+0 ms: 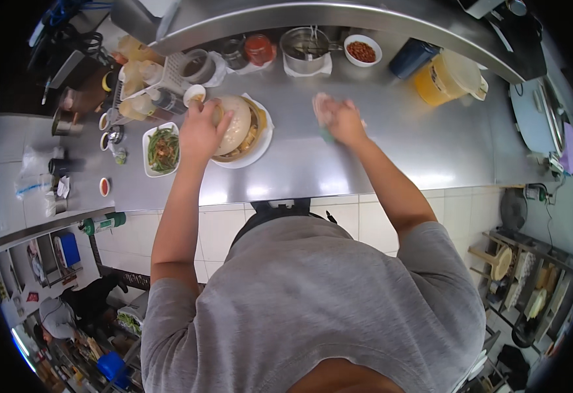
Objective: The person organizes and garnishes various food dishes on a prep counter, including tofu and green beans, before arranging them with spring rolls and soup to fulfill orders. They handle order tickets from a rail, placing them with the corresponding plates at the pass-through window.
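My left hand is closed on the left side of a pale round bamboo steamer lid. The lid sits askew over a bamboo steamer, and food shows in the uncovered strip on its right. Beneath the steamer is a white plate. Further right, my right hand is closed on a whitish cloth with a bit of green, low over the steel counter. Motion blurs this hand and the cloth.
A white dish of green beans stands left of my left forearm. Behind are a small white cup, a basket of bottles, a metal pot, a bowl of red chillies and a yellow pitcher. A steel shelf edge overhangs the back.
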{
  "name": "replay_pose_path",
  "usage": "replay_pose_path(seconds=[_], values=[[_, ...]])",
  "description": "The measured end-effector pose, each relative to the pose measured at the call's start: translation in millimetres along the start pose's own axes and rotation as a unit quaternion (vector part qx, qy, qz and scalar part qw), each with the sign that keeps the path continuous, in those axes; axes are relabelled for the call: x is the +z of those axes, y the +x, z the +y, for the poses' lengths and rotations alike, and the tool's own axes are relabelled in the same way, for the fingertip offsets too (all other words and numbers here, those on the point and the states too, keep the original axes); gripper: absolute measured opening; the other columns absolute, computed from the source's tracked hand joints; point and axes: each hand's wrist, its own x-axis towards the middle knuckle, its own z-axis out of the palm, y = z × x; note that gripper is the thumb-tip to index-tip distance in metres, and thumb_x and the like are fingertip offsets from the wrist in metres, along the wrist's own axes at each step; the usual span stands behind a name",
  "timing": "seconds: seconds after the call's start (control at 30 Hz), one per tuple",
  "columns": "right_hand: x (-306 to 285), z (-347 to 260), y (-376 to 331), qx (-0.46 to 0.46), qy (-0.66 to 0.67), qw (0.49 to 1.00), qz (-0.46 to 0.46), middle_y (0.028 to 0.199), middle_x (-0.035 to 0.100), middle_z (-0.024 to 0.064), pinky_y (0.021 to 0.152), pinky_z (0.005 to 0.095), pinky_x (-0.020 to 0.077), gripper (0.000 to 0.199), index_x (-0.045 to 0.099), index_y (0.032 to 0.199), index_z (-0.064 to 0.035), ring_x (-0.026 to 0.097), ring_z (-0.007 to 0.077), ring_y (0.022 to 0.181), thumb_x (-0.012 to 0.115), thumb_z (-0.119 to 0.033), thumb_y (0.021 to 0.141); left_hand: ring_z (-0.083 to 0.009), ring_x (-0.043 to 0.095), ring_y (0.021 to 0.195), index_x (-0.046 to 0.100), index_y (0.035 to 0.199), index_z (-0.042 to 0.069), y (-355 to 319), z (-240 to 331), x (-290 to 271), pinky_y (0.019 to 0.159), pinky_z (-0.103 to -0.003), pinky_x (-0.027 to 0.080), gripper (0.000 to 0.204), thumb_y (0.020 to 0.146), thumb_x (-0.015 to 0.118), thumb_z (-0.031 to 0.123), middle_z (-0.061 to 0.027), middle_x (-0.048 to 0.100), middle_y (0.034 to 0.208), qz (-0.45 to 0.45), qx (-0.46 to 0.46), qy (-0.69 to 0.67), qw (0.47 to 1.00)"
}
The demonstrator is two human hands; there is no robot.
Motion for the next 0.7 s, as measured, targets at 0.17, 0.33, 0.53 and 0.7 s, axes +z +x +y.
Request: replay_pose_path(seconds=[0.17, 0.33, 0.53, 0.7], values=[[-45, 7, -184, 0.009, -0.177, 0.984, -0.035, 0.096, 0.063, 0.0070, 0.072, 0.0414, 0.0449, 0.017, 0.064, 0.094, -0.0101, 0.056, 0.0298, 0.087, 0.062, -0.020, 0.079, -0.0313, 0.059, 0.092, 0.060, 0.110, 0.016, -1, -3, 17, 0.073, -0.041, 0.050, 0.040, 0.082, 0.060, 0.044, -0.0130, 0.052, 0.103, 0.018, 0.011, 0.009, 1.000], [-112, 75, -236, 0.338, -0.024, 0.941, -0.002, 0.075, 0.063, 0.0128, 0.067, 0.0325, 0.0481, 0.006, 0.063, 0.079, -0.0039, 0.061, 0.0225, 0.072, 0.059, -0.008, 0.078, -0.0315, 0.059, 0.089, 0.060, 0.110, 0.016, 6, 1, 18, 0.074, -0.040, 0.050, 0.039, 0.081, 0.062, 0.042, -0.0127, 0.052, 0.103, 0.025, 0.028, -0.010, 0.999], [-95, 150, -148, 0.310, -0.207, 0.896, 0.240, 0.116, 0.050, 0.0158, 0.082, 0.0471, 0.0407, 0.038, 0.053, 0.112, -0.0057, 0.049, 0.0305, 0.106, 0.060, -0.024, 0.080, -0.0300, 0.057, 0.088, 0.060, 0.109, 0.015, 4, 15, 25, 0.073, -0.040, 0.049, 0.040, 0.080, 0.062, 0.043, -0.0115, 0.051, 0.100, 0.017, 0.054, 0.004, 0.998], [-27, 21, -52, 0.200, -0.245, 0.932, 0.176, 0.132, 0.035, 0.0144, 0.092, 0.0550, 0.0286, 0.059, 0.036, 0.129, -0.0094, 0.035, 0.0351, 0.119, 0.059, -0.027, 0.077, -0.0291, 0.056, 0.089, 0.060, 0.110, 0.014, -13, 6, 29, 0.074, -0.040, 0.049, 0.043, 0.079, 0.062, 0.044, -0.0114, 0.050, 0.100, 0.005, 0.019, 0.025, 1.000]])
